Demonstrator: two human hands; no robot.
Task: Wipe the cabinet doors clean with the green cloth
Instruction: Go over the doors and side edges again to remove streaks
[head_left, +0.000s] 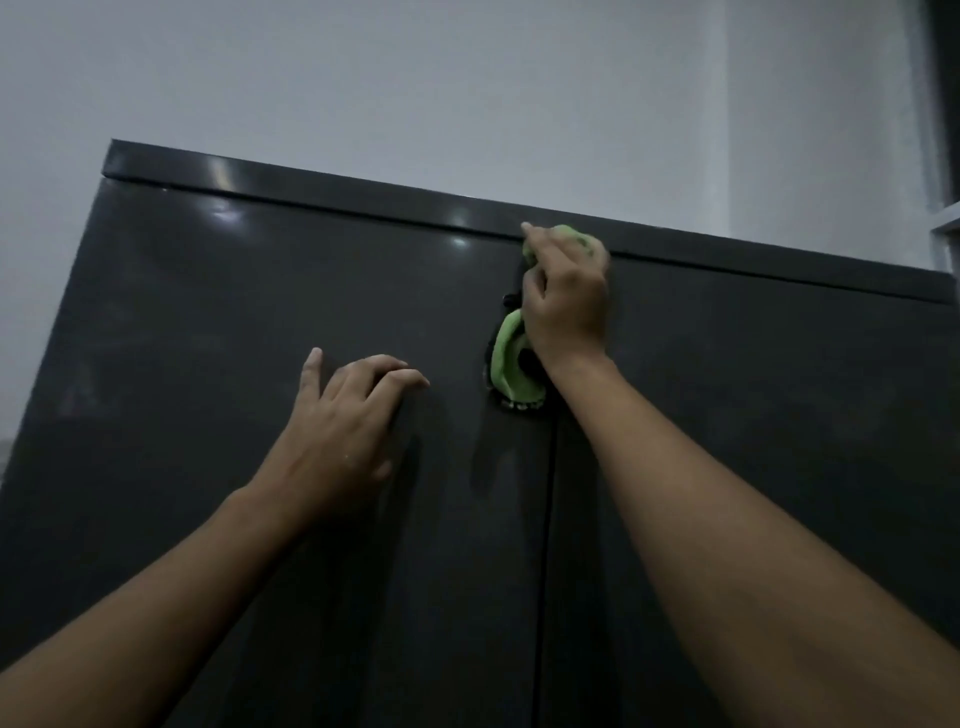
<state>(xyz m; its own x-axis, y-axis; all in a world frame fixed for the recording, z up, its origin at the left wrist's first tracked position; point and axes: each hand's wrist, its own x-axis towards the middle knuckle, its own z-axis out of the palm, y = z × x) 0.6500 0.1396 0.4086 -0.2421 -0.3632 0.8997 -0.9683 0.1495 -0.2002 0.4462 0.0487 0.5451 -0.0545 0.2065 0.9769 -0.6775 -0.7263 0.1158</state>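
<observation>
Was standing by while this person did the cabinet (218, 519), so here's my take on the grip.

The cloth (511, 358) was up at the top edge of the doors, right on the seam (545, 519) where the two meet. The right hand (566, 306) had it wadded against the panel with the fingers (535, 244) curled round the bunch. A bit of green poked out above the knuckles and a loose tail hung out below the wrist. The left hand (343, 431) held nothing. It sat on the left door (182, 338) with its fingers (384, 371) spread and slightly bent, tips touching the panel.

How it'll handle: the cloth looked soft, light and floppy, the kind that folds up on itself. I'd say balling it into the palm like that is the right hold. The hanging tail just flaps and could snag on whatever that dark bit by the seam was (handle? lock? couldn't tell).

The doors looked hard, smooth and glossy. Light spots showed on them near the top rail (311, 179), and there were faint cloudy smears on both the left one and the right door (753, 389). A slick finish like that lets a cloth glide, so it probably takes some firm pressure to lift marks. My guess is the doors might give a little under a push, which would explain the flat bracing hand.
</observation>
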